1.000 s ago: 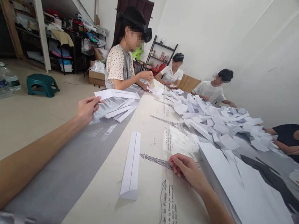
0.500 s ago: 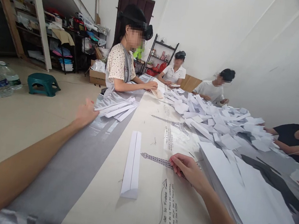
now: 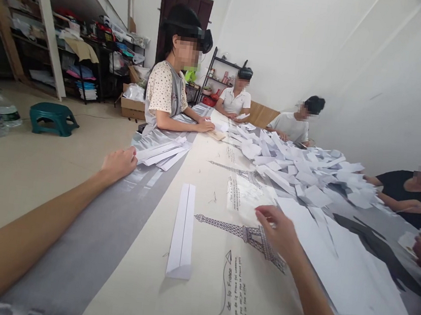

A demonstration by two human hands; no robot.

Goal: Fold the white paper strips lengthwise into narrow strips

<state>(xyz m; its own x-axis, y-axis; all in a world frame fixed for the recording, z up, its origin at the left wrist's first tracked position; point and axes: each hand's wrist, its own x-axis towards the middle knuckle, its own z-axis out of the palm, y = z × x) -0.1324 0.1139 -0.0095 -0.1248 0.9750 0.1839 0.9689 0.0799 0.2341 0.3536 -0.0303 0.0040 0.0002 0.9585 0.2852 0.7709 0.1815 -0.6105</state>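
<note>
One folded white paper strip lies lengthwise on the printed cloth, its near end creased up. My left hand is at the table's left edge, fingers curled together beside the near end of a small pile of folded papers; what its fingertips hold, if anything, is hidden. Above the Eiffel tower print, my right hand hovers with fingers apart and nothing between them. Flat white sheets are stacked to the right of that hand.
Beyond the sheets spreads a big heap of folded white papers. One person works at the left side of the table, two sit at the far end, another at the right. A green stool stands on the floor.
My right hand has moved right and its fingers have opened. My left hand has turned and curled its fingers beside the pile. The view has shifted slightly.
</note>
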